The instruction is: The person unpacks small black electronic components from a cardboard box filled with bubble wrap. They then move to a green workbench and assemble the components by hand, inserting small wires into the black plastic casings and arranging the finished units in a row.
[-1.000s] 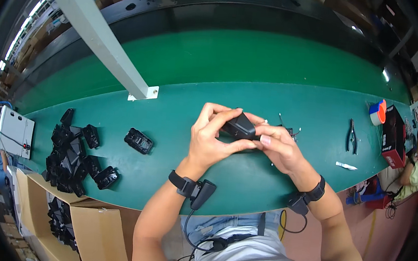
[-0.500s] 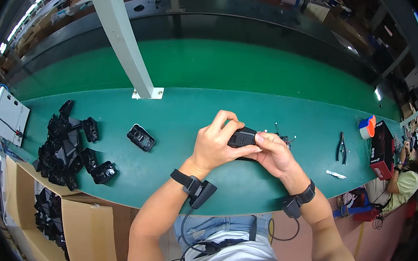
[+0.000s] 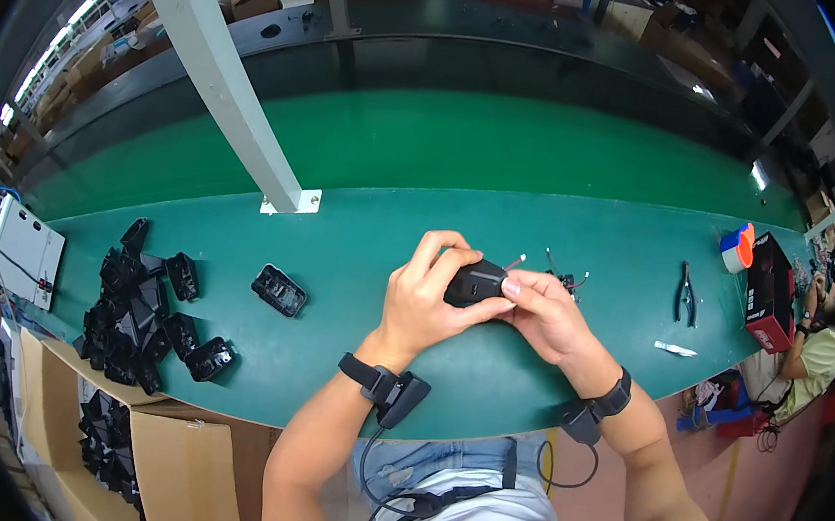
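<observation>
Both my hands hold a black plastic housing [image 3: 476, 284] above the green bench, a little right of the middle. My left hand [image 3: 423, 296] wraps its left side, fingers over the far edge and thumb along the near edge. The thumb and fingers of my right hand [image 3: 551, 319] pinch its right end. A thin wire with a pale connector [image 3: 517, 261] sticks out behind the housing. Just beyond my right hand lie small dark parts with wires [image 3: 566, 280]. An open black shell [image 3: 280, 291] rests on the bench to the left of my hands.
A pile of black housings [image 3: 136, 309] covers the bench's left side, above a cardboard box [image 3: 186, 474] of more. A grey post [image 3: 219, 81] stands on the bench. To the right lie pliers [image 3: 686, 294], a white tube [image 3: 674, 350], a tape roll [image 3: 737, 248] and a red-black box [image 3: 771, 295]. A co-worker [image 3: 810, 359] sits beyond.
The housing has turned and tilted in my hands, and a wire with a connector now shows behind it. My hands keep their hold. The whole view has shifted slightly.
</observation>
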Demonstrator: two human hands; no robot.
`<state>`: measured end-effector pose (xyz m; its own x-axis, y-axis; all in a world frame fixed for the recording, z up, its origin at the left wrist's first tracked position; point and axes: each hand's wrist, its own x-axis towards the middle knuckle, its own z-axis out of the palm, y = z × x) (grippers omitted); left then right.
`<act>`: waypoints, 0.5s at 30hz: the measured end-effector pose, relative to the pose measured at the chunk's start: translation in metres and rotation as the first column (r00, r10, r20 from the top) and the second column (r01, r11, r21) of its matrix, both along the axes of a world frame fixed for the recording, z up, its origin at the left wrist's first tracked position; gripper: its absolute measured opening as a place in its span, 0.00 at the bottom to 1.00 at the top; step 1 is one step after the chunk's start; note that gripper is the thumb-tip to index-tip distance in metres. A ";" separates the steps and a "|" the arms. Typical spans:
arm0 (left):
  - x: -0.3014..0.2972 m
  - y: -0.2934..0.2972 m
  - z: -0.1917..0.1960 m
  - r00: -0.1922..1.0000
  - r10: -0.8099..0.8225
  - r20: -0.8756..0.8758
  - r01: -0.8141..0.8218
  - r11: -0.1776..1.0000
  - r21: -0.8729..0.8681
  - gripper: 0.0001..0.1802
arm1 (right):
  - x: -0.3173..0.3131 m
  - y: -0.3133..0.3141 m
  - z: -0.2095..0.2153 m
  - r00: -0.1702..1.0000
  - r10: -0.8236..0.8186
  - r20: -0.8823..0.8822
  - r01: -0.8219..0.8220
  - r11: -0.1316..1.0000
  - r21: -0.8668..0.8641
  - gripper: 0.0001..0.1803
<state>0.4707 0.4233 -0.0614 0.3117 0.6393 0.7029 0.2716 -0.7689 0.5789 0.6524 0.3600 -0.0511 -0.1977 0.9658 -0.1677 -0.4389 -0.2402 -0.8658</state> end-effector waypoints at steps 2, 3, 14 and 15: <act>0.004 0.000 -0.002 1.000 -0.024 0.011 0.024 1.000 -0.011 0.29 | 0.004 -0.001 -0.007 1.000 -0.025 -0.004 0.025 1.000 -0.014 0.16; 0.004 0.000 -0.003 0.999 -0.032 0.002 0.032 0.999 -0.017 0.29 | 0.003 0.000 -0.004 0.999 -0.033 0.012 0.033 0.999 0.002 0.17; 0.004 -0.003 -0.009 0.996 -0.036 -0.087 0.039 0.999 0.029 0.33 | 0.001 -0.008 0.007 0.983 -0.114 0.147 0.092 0.985 0.147 0.18; 0.006 -0.004 -0.009 0.997 -0.046 -0.061 0.047 0.999 0.024 0.33 | 0.000 -0.007 0.009 0.979 -0.127 0.157 0.100 0.981 0.167 0.17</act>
<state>0.4765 0.4193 -0.0702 0.3828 0.6057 0.6976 0.2692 -0.7954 0.5430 0.6524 0.3534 -0.0416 -0.0676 0.9972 -0.0332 -0.3024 -0.0522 -0.9518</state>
